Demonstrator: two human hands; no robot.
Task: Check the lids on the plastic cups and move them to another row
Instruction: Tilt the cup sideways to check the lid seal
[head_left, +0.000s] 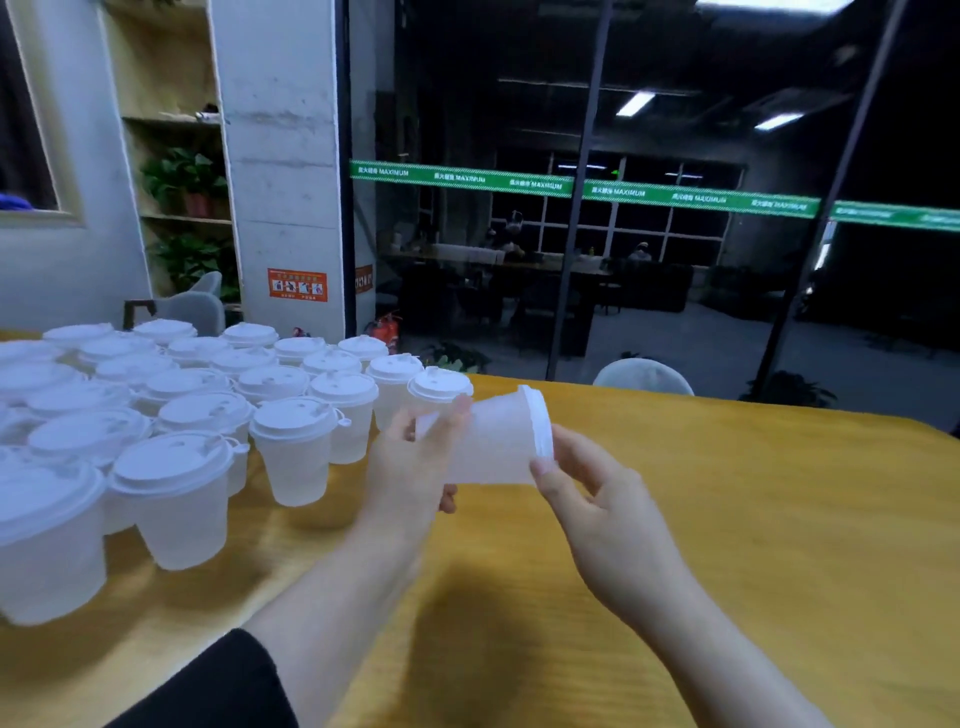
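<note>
Above table (727, 519), cup (493, 441) between hands.

A green band (597, 189) is running across the dark glass wall (675, 130) through the middle of the frame, carrying the word "MAXIMUM" in white again and again beside characters too small to read. An orange sign (297, 285) is sitting low on the white pillar (283, 156) left of centre, showing pictograms and print too blurred to read
</note>
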